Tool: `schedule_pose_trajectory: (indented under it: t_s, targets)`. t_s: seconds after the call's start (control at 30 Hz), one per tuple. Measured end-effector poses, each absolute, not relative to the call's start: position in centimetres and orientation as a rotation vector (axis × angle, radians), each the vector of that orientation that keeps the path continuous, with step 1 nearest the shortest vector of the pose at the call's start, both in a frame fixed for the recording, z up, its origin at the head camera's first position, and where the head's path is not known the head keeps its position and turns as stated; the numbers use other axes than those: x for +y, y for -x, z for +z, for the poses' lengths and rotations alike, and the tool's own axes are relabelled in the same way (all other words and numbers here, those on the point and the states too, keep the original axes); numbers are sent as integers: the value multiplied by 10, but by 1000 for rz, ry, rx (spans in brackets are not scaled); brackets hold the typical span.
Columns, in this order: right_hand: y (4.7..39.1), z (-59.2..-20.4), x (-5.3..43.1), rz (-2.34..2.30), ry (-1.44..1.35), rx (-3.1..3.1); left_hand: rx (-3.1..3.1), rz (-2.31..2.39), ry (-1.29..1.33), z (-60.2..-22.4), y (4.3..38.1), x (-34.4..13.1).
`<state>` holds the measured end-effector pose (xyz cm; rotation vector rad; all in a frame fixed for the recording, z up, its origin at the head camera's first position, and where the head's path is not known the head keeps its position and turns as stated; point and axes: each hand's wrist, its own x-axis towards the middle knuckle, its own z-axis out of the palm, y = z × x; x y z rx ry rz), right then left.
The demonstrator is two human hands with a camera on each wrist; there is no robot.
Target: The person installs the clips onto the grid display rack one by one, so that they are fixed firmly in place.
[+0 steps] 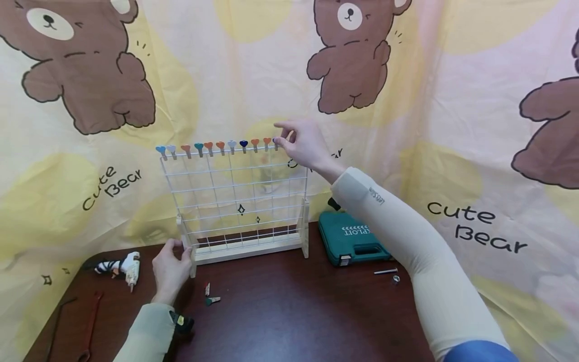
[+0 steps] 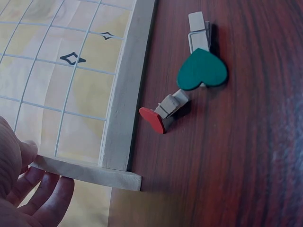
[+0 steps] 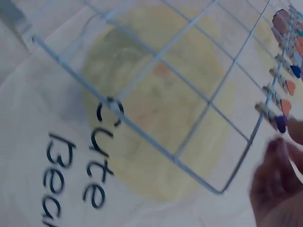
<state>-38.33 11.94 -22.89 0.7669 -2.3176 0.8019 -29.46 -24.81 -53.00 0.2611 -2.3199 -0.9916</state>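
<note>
A white wire grid [image 1: 235, 193] stands upright in a wooden base [image 1: 249, 250]. Heart-topped clothespins [image 1: 220, 146] in several colours line its top wire. My left hand [image 1: 171, 266] grips the wooden post at the base's left end, thumb on one side and fingers behind. At the right end of the row, my right hand [image 1: 304, 143] is beside a purple heart clothespin [image 3: 281, 124], its thumb close to the heart and a finger extended; the fingers stand apart. On the table lie a green heart clothespin [image 2: 202, 69] and a red heart clothespin [image 2: 152, 120].
A green tool case [image 1: 350, 236] sits right of the grid, with a bolt [image 1: 385, 272] and a nut [image 1: 396, 279] in front. Left are a glue gun [image 1: 131, 269], a red wrench [image 1: 92, 322] and a dark bent rod [image 1: 59, 322]. A bear-print curtain [image 1: 253, 75] hangs behind.
</note>
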Motion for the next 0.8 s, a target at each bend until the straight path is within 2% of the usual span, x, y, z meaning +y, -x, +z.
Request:
schedule_pose_trajectory:
  t_s: [0.17, 0.4, 0.63, 0.8]
  targets:
    - [362, -267, 107, 1027, -817, -2016, -2342, -1003, -307, -533, 291, -250]
    - [324, -350, 59, 1159, -1171, -2048, -2338, -996, -305, -533, 294, -251]
    - [292, -446, 0, 796, -1390, -2634, -2348, -1009, -302, -530, 294, -250]
    - [283, -497, -31, 637, -1388, -2839, -2348, -1019, -306, -530, 295, -248]
